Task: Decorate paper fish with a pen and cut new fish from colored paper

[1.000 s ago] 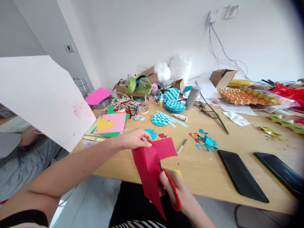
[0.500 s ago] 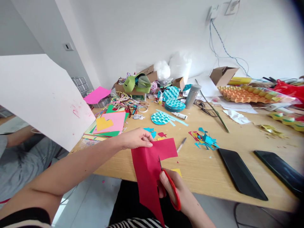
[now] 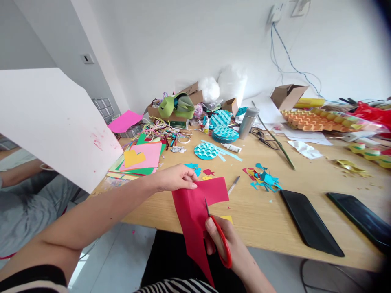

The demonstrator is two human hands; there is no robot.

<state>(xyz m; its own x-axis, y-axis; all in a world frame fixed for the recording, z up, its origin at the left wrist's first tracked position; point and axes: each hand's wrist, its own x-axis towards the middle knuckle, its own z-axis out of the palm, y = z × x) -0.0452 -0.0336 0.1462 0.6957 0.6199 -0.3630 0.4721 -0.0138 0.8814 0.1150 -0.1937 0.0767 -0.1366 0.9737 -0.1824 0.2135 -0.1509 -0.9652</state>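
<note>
My left hand [image 3: 175, 178] pinches the top edge of a red paper sheet [image 3: 192, 215] held over the near edge of the wooden table [image 3: 259, 211]. My right hand [image 3: 224, 240] grips red-handled scissors [image 3: 217, 236], fingers through the loops. The blades point up into the sheet, partway along a cut. The lower part of the sheet hangs down past the table edge toward my lap.
Coloured paper stack [image 3: 140, 158], teal paper discs [image 3: 206, 151], paper scraps [image 3: 262, 179], a pen [image 3: 233, 185] and two black tablets [image 3: 311, 221] lie on the table. Boxes and clutter line the back. A large white sheet [image 3: 51, 122] stands at left, over another person's legs [image 3: 27, 203].
The scissors have crept slightly up into the red sheet, and the sheet has shifted a little. The view has barely moved.
</note>
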